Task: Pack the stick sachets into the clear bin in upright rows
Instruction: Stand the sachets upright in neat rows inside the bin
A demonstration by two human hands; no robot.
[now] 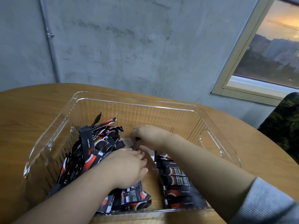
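1. bin [103, 101], clear plastic with slotted handles, standing on the wooden counter [32, 101]; both forearms reach down inside it.
2. loose heap of stick sachets [90, 152], black and red, lying tangled against the bin's left wall, some tips poking upward.
3. ordered row of sachets [178, 183] along the right half of the bin floor, lying side by side and overlapping, partly hidden under the right forearm.
4. right hand [150, 136], fingers curled; grip appears to pinch a small sachet end at the far end of the row, though the item is blurred.
5. left hand [129, 167], fingers bent and meeting the right hand's fingertips; whether its grip grasps a sachet or only steadies one cannot be told.
6. step in hand, as judged: adding one sachet to the far end of the right row.
7. next move, as judged: seat that sachet tight against its neighbour, then draw another from the left heap without toppling the row.
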